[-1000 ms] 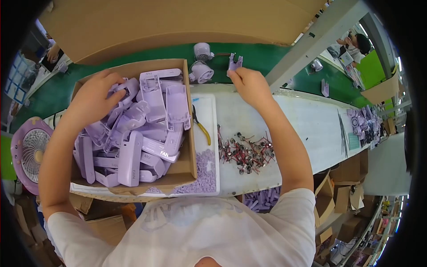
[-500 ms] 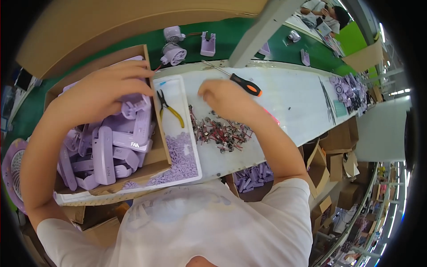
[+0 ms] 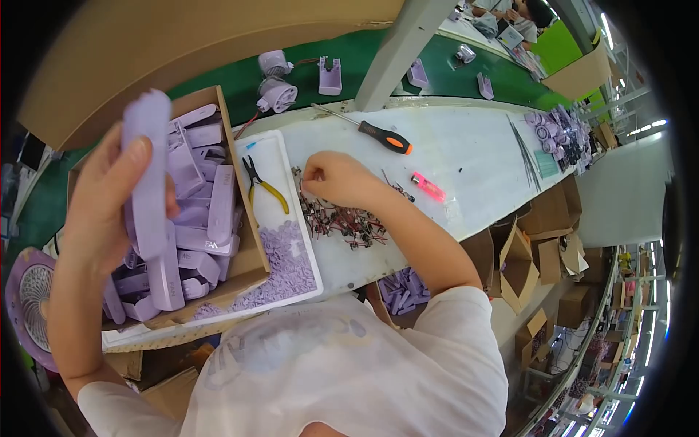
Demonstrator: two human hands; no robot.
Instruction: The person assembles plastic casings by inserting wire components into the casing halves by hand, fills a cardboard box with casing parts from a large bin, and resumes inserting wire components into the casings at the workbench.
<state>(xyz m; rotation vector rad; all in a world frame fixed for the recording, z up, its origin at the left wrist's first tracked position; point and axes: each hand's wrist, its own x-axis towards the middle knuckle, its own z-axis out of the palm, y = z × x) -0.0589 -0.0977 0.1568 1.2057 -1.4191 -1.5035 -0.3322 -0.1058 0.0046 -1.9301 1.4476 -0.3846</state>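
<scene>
My left hand (image 3: 102,186) is raised at the left, gripping a long lilac plastic fan-handle shell (image 3: 151,193) that stands nearly upright and is slightly blurred. Beneath it lies a cardboard box (image 3: 252,255) filled with similar lilac shells. Over the white worktop my right hand (image 3: 336,178) reaches to the upper edge of a pile of small parts with red and black wires (image 3: 351,227). Its fingers are pinched together, and whatever sits between them is hidden. Beside the box, a white tray (image 3: 275,156) bears yellow-handled pliers (image 3: 269,191) and a heap of tiny lilac pieces (image 3: 285,256).
A screwdriver (image 3: 386,137) and a pink lighter-like object (image 3: 428,187) lie beyond my right hand. Lilac fan parts (image 3: 277,95) rest on the green surface behind a grey post (image 3: 397,58). At the far right is a lilac parts heap (image 3: 561,142). Another person sits at the top right.
My left hand has come up from the box, now holding a lilac shell. My right hand has moved down to the wired parts. The view has shifted slightly, and the pink object shows fully.
</scene>
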